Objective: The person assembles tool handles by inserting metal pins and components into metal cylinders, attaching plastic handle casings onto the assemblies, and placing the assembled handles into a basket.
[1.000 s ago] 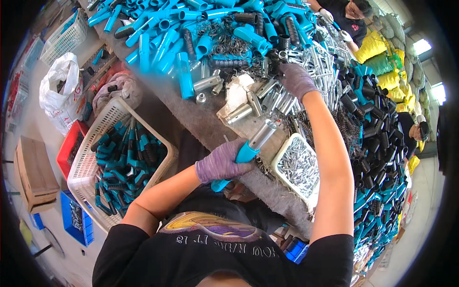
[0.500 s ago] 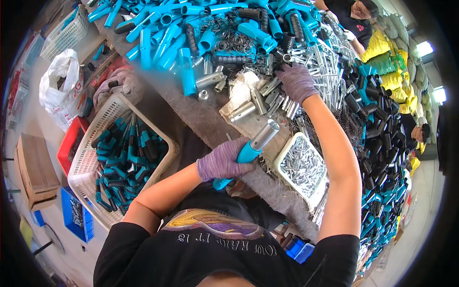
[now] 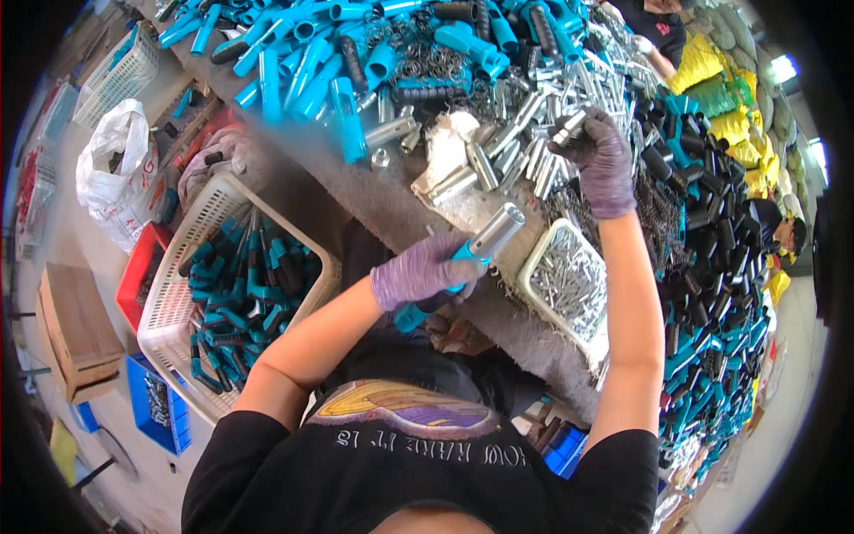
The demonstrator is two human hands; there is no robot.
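My left hand (image 3: 420, 271), in a purple glove, grips a blue handle with a silver metal tube (image 3: 492, 234) fitted on its end, held above the bench's front edge. My right hand (image 3: 598, 156), also gloved, reaches out over a heap of short silver metal tubes (image 3: 520, 147) and closes its fingers on one small silver piece (image 3: 569, 125). A white tray of small silver pins (image 3: 569, 283) lies between both arms.
Blue plastic handles (image 3: 307, 62) and springs pile at the bench's back. Black and blue grips (image 3: 712, 294) are heaped on the right. A white basket of finished blue-black handles (image 3: 249, 285) stands at my left, beside a red bin, a white bag and a cardboard box. Another person sits at top right.
My right hand has lifted a small silver piece out of the heap of tubes. My left hand keeps the blue handle with its tube in about the same place.
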